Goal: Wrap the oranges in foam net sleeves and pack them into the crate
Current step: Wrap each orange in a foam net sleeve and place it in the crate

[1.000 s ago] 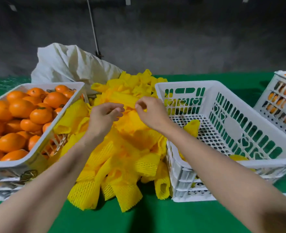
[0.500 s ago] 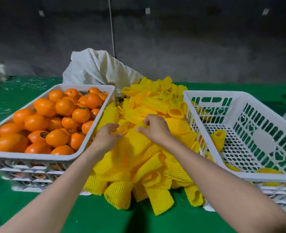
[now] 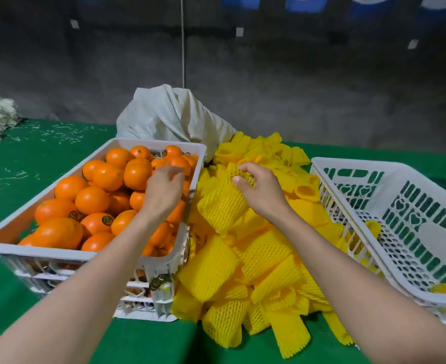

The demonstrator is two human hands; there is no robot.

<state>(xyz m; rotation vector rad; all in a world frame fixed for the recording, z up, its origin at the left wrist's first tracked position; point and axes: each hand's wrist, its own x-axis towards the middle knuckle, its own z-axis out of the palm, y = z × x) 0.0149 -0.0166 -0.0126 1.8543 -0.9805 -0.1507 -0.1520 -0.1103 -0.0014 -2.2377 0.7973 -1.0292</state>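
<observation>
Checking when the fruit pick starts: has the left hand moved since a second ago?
Yes. The left hand went leftward, off the foam sleeve pile and across the right rim of the orange crate; it is now over the oranges.

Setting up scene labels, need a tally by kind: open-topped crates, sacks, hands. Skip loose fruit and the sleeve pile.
White plastic open-topped crates: 2, the orange-filled crate and the near-empty crate
White woven sack: 1
Bare hands: 2, left hand over the oranges, right hand gripping a yellow foam net sleeve
Total: 5
</observation>
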